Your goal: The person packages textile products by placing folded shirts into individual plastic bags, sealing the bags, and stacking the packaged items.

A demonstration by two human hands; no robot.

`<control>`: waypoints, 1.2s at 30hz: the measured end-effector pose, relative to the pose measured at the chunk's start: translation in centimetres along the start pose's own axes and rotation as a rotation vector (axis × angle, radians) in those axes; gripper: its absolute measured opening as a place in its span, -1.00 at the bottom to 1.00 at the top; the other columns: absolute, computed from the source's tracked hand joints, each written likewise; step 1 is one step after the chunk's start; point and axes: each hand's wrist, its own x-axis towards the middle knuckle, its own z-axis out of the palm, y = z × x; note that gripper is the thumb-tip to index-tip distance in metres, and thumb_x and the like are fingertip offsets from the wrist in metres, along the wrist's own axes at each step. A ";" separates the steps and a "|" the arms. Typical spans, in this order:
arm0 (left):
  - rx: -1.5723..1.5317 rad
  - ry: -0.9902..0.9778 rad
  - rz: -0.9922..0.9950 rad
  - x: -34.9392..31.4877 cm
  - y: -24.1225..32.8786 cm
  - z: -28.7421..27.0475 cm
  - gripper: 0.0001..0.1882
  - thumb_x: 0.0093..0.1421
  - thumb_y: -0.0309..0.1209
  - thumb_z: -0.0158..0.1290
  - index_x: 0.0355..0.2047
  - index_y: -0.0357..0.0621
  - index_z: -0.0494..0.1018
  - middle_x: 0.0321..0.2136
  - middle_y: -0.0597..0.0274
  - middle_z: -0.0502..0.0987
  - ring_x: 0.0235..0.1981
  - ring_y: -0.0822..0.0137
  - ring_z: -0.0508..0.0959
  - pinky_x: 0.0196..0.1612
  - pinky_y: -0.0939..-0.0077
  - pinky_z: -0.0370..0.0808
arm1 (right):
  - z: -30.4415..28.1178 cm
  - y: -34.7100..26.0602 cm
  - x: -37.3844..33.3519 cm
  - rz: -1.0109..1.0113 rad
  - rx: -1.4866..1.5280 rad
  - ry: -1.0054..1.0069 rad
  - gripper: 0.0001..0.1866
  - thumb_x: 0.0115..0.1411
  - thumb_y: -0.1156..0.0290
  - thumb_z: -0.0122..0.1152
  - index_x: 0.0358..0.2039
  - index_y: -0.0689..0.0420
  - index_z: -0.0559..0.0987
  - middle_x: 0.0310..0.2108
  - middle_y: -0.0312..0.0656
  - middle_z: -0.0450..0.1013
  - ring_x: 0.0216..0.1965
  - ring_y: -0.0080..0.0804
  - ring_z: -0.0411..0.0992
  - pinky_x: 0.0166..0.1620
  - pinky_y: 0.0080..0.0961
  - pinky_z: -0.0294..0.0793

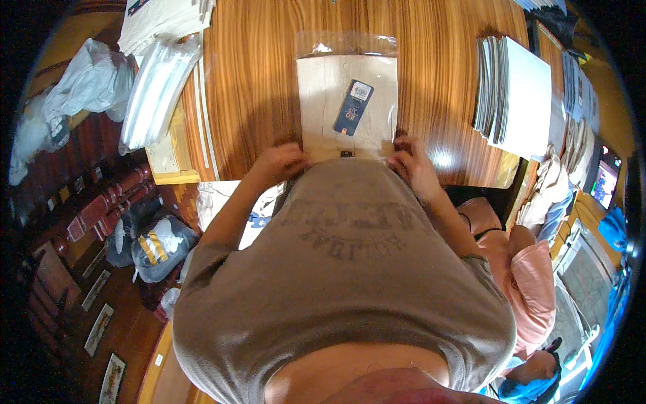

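Note:
A folded cream garment (pixel 316 101) lies on the table before me inside a clear plastic bag (pixel 350 44), whose loose film reaches past the garment's far edge. A dark navy hang tag (pixel 351 111) with a white sticker rests slantwise on the garment. At the near edge sits a small dark label (pixel 346 154). My left hand (pixel 282 163) is closed at the near left corner of the bagged garment, fingers curled. At the near right corner my right hand (pixel 412 163) pinches the edge; its fingertips are slightly blurred.
On the wood-grain table (pixel 256 74), a stack of white boards (pixel 515 94) stands at the right and a pile of clear plastic bags (pixel 160 94) at the left. Cream garments (pixel 165 23) lie at the far left. Folded clothes (pixel 546 185) fill the right side.

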 end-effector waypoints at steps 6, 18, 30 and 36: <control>-0.050 -0.197 -0.240 0.8 3.5 -1.3 -0.66 0.29 -0.12 0.24 -0.15 -0.12 0.65 -0.25 0.00 0.67 -0.25 0.01 0.67 -0.23 0.22 0.58 | 0.9 -0.2 -2.6 0.451 0.243 -0.230 -0.79 0.39 0.32 0.26 -0.18 0.22 0.59 -0.20 -0.07 0.58 -0.25 -0.06 0.60 -0.13 -0.22 0.59; 0.289 0.311 0.333 12.7 9.5 0.8 -0.88 0.24 -0.34 0.12 -0.30 -0.04 0.61 -0.42 0.15 0.63 -0.35 0.02 0.66 -0.31 0.10 0.57 | 5.5 -1.4 7.0 0.654 0.939 0.139 -0.72 0.43 0.22 0.22 -0.27 0.20 0.58 -0.49 -0.16 0.54 -0.56 -0.40 0.53 -0.58 -0.42 0.44; 0.292 0.245 0.363 10.0 10.0 -0.9 -0.41 0.29 -0.01 0.18 0.26 0.05 0.46 0.15 0.00 0.49 0.25 -0.04 0.43 0.15 0.04 0.47 | 5.5 -2.0 8.2 0.491 0.645 0.055 -0.63 0.42 0.14 0.20 -0.22 0.27 0.58 -0.43 -0.03 0.56 -0.38 -0.11 0.59 -0.37 -0.17 0.55; 0.675 0.293 0.300 10.1 0.8 2.6 -0.19 0.31 0.16 0.03 0.47 0.10 0.20 0.53 0.00 0.02 0.52 -0.16 -0.01 0.48 -0.25 -0.06 | 4.2 0.7 5.5 0.674 1.614 0.350 -0.03 0.45 -0.38 -0.41 0.26 0.41 0.34 0.15 0.22 0.49 0.16 0.12 0.50 0.25 -0.08 0.48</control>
